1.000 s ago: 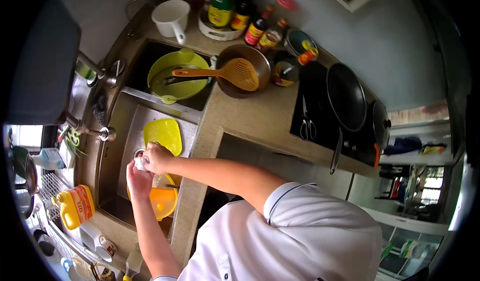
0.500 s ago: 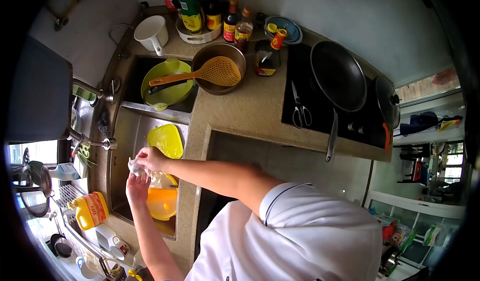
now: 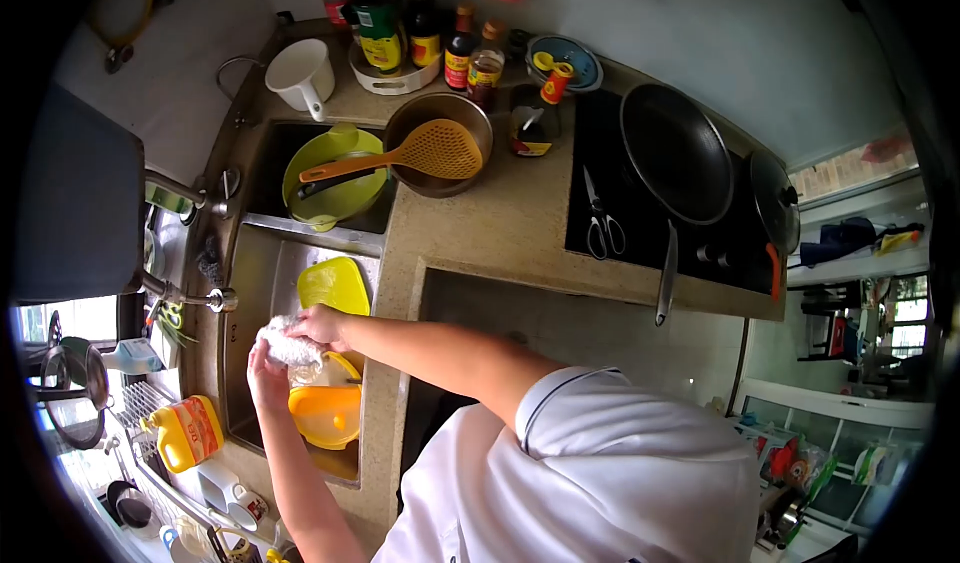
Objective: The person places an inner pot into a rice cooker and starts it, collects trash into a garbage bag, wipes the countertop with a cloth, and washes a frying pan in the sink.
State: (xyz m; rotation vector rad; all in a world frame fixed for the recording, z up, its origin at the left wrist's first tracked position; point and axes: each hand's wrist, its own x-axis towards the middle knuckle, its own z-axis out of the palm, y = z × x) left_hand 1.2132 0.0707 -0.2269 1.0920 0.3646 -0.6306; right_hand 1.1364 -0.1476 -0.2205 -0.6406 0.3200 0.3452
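Your left hand's grip (image 3: 266,377) and right hand's grip (image 3: 324,326) pinch a crumpled white cloth (image 3: 290,350) over the metal sink (image 3: 262,268), near a glossy, rounded lime tray (image 3: 334,283).

Passable at the front edge of the counter (image 3: 495,243) between sink (image 3: 240,395) and cooktop (image 3: 640,241), but obstructed toward the sink's left edge by faucet (image 3: 222,300) and left hand (image 3: 266,377).

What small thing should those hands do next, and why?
I'd probably have the left hand and right hand squeeze the crumpled white cloth gently: both hands are already on it, and it is over the sink, which could catch drips. I can't tell how wet it is.
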